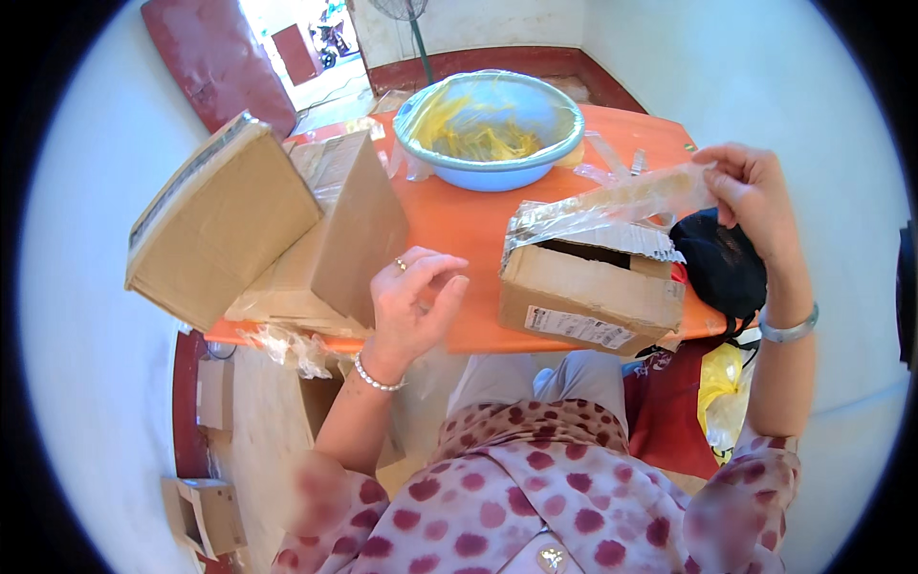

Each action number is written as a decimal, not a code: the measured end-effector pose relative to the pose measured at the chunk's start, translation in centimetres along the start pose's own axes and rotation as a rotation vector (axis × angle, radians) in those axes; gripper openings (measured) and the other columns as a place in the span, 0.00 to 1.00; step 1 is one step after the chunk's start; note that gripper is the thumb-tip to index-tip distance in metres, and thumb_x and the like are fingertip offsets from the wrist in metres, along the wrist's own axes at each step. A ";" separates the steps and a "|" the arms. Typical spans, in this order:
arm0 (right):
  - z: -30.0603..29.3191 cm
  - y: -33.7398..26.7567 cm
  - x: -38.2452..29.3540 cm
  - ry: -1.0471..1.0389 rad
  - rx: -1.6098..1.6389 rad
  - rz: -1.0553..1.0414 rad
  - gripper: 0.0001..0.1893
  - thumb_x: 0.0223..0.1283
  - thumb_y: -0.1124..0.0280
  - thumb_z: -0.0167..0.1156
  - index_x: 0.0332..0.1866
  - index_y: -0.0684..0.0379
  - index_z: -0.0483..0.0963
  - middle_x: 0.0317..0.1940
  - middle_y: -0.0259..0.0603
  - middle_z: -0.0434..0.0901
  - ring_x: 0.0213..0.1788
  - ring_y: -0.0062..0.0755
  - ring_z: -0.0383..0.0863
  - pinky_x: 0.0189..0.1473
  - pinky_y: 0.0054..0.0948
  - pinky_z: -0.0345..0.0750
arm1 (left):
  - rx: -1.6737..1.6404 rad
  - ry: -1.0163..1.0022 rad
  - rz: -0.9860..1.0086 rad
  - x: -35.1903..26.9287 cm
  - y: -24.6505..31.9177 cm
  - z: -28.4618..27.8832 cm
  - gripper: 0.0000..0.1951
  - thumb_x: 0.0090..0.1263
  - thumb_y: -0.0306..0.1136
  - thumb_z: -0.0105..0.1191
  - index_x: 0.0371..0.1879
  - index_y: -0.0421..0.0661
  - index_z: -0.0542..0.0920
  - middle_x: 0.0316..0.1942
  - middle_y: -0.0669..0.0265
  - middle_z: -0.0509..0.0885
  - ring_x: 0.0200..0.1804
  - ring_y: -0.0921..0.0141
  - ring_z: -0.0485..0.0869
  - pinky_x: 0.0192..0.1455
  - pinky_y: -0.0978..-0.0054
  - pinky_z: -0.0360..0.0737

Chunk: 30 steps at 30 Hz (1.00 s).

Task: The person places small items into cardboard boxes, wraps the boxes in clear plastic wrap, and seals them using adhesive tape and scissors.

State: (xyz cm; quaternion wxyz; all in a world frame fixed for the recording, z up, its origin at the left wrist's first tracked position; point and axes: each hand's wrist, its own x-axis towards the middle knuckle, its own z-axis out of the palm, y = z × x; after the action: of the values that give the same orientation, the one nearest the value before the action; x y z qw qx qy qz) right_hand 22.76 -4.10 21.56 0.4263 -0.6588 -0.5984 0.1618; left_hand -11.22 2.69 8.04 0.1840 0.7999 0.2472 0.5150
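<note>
My right hand (746, 194) pinches the loose end of a strip of clear packing tape (631, 195). The strip runs left to the top of a small cardboard box (588, 294) at the table's near edge. A dark gap shows between that box's top flaps, and its near side bears a printed label. My left hand (419, 298) is raised left of the box, holding nothing, its thumb and fingers apart. A blue plastic basin (491, 176) lined with clear film, with yellow material inside, stands at the back of the orange table (459, 251).
Two larger cardboard boxes lean together at the table's left, the outer one (222, 222) tilted. A black mesh bag (717, 265) lies right of the small box. Crumpled clear plastic (290, 349) hangs at the near left edge. More boxes (208, 513) stand on the floor; a fan stands behind.
</note>
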 end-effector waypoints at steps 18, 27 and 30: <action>1.6 7.7 -7.2 0.108 0.615 0.362 0.05 0.55 0.78 0.59 0.30 0.69 0.77 0.20 0.41 0.79 0.14 0.22 0.76 0.15 0.17 0.71 | 0.264 -0.940 0.250 10.7 3.4 8.7 0.54 0.41 0.50 0.70 0.70 0.44 0.56 0.70 0.52 0.59 0.73 0.55 0.53 0.73 0.58 0.51; 1.8 8.4 -8.3 0.074 0.610 0.367 0.04 0.54 0.78 0.60 0.32 0.70 0.78 0.20 0.40 0.79 0.14 0.19 0.75 0.15 0.17 0.71 | 0.185 -0.995 0.185 10.4 2.7 8.9 0.54 0.41 0.48 0.69 0.70 0.44 0.55 0.70 0.54 0.60 0.73 0.57 0.55 0.74 0.59 0.50; 2.8 10.0 -8.6 0.074 0.607 0.373 0.06 0.55 0.80 0.59 0.36 0.70 0.77 0.20 0.40 0.79 0.14 0.19 0.74 0.15 0.18 0.71 | 0.179 -0.981 0.213 10.3 2.5 8.9 0.54 0.42 0.48 0.69 0.71 0.46 0.56 0.70 0.54 0.60 0.72 0.56 0.55 0.74 0.59 0.51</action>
State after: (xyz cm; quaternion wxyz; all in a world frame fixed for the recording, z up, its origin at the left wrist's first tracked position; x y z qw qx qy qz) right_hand 25.25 -10.25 9.81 0.5870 -0.6054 -0.3768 0.3833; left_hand 0.97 6.34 13.34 0.1558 0.9809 0.0918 0.0713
